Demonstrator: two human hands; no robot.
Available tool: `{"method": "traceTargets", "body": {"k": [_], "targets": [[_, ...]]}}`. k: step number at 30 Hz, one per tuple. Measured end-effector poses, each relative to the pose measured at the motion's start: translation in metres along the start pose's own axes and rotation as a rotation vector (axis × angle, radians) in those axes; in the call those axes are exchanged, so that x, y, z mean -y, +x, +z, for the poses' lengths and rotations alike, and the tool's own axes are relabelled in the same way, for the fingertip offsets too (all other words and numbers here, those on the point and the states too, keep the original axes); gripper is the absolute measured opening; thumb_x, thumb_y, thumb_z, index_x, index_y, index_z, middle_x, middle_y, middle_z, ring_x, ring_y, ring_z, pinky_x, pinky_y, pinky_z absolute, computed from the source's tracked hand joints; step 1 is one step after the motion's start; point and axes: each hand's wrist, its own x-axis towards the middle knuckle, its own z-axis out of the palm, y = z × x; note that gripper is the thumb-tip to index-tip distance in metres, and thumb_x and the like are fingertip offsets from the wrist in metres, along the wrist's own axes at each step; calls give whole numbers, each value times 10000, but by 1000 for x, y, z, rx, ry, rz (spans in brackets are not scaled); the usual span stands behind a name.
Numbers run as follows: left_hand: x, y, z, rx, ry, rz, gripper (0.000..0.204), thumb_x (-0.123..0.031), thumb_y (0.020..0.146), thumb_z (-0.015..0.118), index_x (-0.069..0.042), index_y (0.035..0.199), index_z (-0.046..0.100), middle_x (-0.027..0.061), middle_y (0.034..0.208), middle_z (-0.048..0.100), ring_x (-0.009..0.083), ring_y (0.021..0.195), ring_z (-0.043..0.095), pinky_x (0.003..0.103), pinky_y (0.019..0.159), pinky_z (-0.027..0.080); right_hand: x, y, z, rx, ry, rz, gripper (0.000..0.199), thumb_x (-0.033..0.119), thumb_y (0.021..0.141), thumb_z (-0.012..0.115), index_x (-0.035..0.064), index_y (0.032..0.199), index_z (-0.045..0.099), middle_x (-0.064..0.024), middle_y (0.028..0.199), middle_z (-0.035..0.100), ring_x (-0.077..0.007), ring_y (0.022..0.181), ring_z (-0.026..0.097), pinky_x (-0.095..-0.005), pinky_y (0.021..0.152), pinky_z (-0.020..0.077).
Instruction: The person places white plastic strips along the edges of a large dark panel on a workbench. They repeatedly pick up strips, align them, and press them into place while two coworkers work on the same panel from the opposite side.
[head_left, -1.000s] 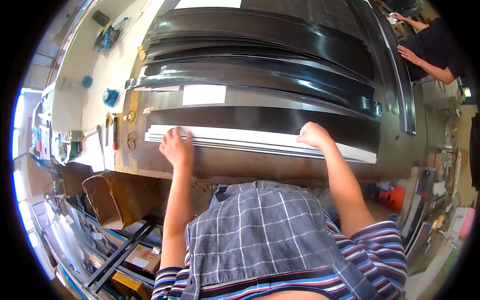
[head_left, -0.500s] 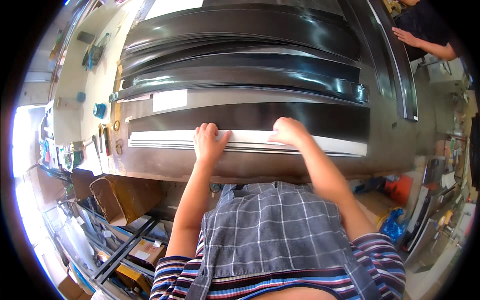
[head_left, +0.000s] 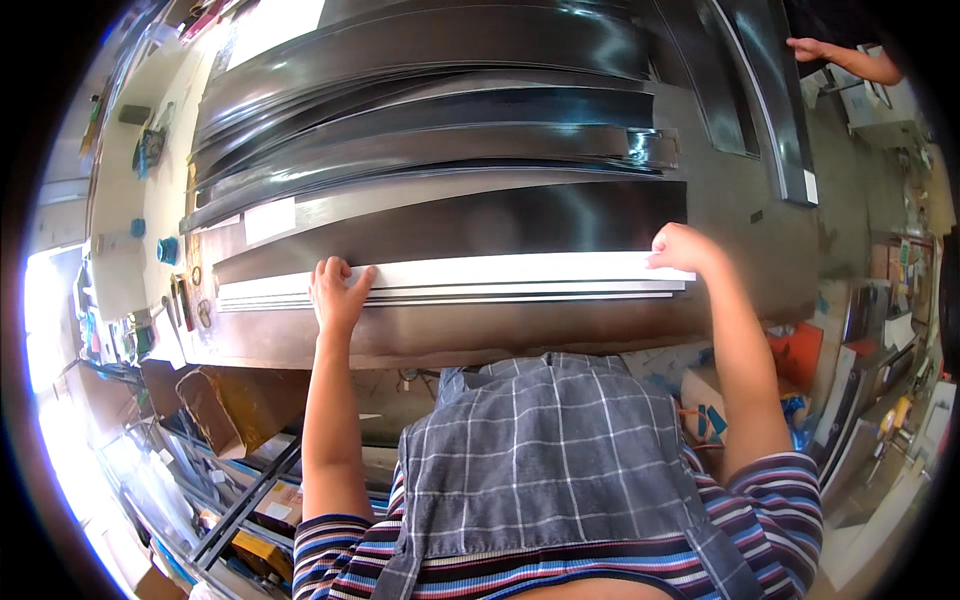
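Observation:
A long white strip (head_left: 500,267) tops a short stack of strips with white faces and dark lines between them. Along its far side lies a wide, glossy black strip (head_left: 510,222). Toward the stack's left part, my left hand (head_left: 338,290) is on the white strip, its fingers bent at the far edge and its thumb apart. My right hand (head_left: 688,248) is closed at the right end of the same strip, thumb and fingers pinching it. That top strip sticks out a little past those beneath it on the right.
Several glossy black strips (head_left: 420,150) lie in piles across the workbench (head_left: 480,325). Scissors (head_left: 204,313) and a blue roll (head_left: 167,250) are at the left. Farther right, another person's hand (head_left: 806,48) touches a long black panel (head_left: 775,95). A cardboard box (head_left: 240,405) stands below the bench.
My hands have spread apart, the left moving left and the right to the strip's right end. The top strip's right end has moved away from me. The view has shifted.

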Motion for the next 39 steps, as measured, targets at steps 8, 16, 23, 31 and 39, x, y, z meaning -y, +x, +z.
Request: {"method": "traceTargets", "body": {"k": [8,16,23,31,39], "targets": [[-91,-23,37,57,-110,393,190,-141,752,690,-68,735,516,99,751,541,318,757,530,431,696,424,8,2,6,-89,-30,-80,372,325,722,754,-8,653,602,-156,621,575,-260,600,576,-394,586,438],[-214,-50,71,173,-145,397,323,-332,794,699,-81,717,512,90,758,547,309,727,586,431,609,466,9,-6,4,-98,-41,-44,339,337,690,734,8,723,659,-162,736,647,-303,741,634,-409,675,489],[-230,-50,70,176,-56,307,420,-430,747,732,-70,700,521,95,747,555,313,718,595,434,599,463,10,-10,10,-185,-89,59,404,401,643,753,16,740,676,-165,811,676,-325,796,655,-413,710,512],[-232,-55,65,196,-57,313,429,-435,740,730,-55,718,531,120,785,567,339,772,605,461,635,487,-51,-63,16,-502,10,351,520,472,609,783,21,856,701,-183,929,696,-330,898,666,-418,770,523],[-224,-54,53,206,-61,320,430,-446,733,737,-77,705,518,120,780,563,346,760,606,468,626,484,57,-67,129,-761,-47,-423,789,427,817,657,-16,1399,359,-220,1469,348,-341,1401,283,-526,1125,217]]}}
